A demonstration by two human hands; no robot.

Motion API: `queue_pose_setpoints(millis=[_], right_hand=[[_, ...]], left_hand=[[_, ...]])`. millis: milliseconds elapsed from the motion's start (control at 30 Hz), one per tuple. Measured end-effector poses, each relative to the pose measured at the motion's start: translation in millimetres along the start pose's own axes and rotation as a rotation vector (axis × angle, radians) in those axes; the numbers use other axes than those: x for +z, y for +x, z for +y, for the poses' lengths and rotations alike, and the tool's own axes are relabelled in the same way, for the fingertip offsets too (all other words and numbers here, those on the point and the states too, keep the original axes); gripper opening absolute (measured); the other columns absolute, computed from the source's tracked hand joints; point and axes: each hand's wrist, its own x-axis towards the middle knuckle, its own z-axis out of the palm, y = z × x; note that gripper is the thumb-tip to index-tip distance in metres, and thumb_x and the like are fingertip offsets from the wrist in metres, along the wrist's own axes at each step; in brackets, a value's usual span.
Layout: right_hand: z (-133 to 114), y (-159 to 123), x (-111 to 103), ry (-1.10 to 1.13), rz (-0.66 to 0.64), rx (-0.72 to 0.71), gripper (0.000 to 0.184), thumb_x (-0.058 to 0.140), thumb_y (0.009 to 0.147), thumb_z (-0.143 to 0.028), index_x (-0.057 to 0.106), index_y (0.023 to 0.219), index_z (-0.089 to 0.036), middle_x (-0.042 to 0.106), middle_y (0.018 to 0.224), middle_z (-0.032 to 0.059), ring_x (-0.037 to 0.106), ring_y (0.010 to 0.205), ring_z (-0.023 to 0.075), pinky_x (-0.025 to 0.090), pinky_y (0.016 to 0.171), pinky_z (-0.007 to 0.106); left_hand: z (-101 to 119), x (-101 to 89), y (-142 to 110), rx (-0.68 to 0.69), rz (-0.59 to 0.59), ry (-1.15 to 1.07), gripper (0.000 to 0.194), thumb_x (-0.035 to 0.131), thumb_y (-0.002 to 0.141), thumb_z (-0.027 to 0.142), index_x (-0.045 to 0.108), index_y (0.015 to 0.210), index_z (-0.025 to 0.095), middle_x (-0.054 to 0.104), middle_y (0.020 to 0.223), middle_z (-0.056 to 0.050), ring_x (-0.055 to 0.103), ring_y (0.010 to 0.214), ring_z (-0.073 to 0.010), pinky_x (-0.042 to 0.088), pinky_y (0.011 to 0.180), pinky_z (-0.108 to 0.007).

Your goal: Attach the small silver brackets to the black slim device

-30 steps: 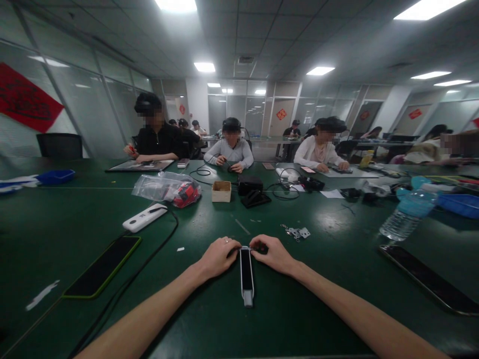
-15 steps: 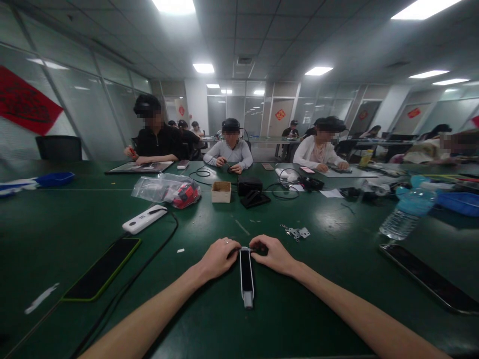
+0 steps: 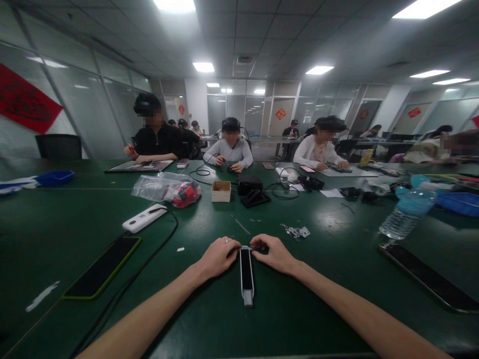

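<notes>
A slim white-framed device (image 3: 246,271) with a long black face lies on the green table, its pale grey end pointing toward me. My left hand (image 3: 219,257) is closed at the far left corner of the device, thumb and forefinger against its edge. At the far right corner, my right hand (image 3: 275,254) is curled with thumb and fingertips close together. Whatever small thing the right fingertips may pinch is hidden. Several small silvery metal pieces (image 3: 299,233) lie beyond my right hand.
Left are a phone with a green edge (image 3: 103,269), a white power bank (image 3: 144,219) and a black cable (image 3: 149,259). A plastic bag (image 3: 166,189) and small box (image 3: 221,191) lie ahead. Right are a water bottle (image 3: 406,209) and dark phone (image 3: 430,276). People sit opposite.
My right fingertips have shifted very slightly at the device's far right corner. The left hand and the device stay in place.
</notes>
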Motion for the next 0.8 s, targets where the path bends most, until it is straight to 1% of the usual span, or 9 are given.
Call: queue_pose_setpoints(millis=[300,633,800], right_hand=[[3.9,-0.2,2.1,-0.007,0.009,-0.013,0.017,0.061,0.077,-0.021,0.062,0.094,-0.018,0.064,0.087,0.0018,0.058,0.076,0.0137,0.047,0.068,0.027],[2.3,-0.3,0.8,0.0,-0.006,-0.01,0.018,0.061,0.077,-0.021,0.061,0.095,-0.018,0.064,0.09,0.0017,0.058,0.079,0.0141,0.048,0.07,0.027],[4.4,-1.3,-0.3,-0.03,-0.016,0.0,0.022,0.062,0.077,-0.022,0.06,0.099,-0.019,0.063,0.093,0.0022,0.058,0.081,0.0149,0.048,0.071,0.028]], left_hand=[[-1.2,1.4,-0.3,-0.002,0.0,-0.005,0.019,0.047,0.086,0.014,0.059,0.1,0.019,0.065,0.092,-0.004,0.058,0.086,-0.0175,0.045,0.079,-0.029],[-1.6,1.6,-0.5,-0.005,0.004,-0.007,0.019,0.046,0.087,0.015,0.059,0.1,0.019,0.065,0.091,-0.004,0.058,0.085,-0.0177,0.045,0.079,-0.029],[-0.3,0.4,-0.9,-0.004,-0.001,-0.003,0.019,0.046,0.087,0.014,0.059,0.1,0.019,0.065,0.091,-0.004,0.058,0.085,-0.0176,0.045,0.079,-0.029]])
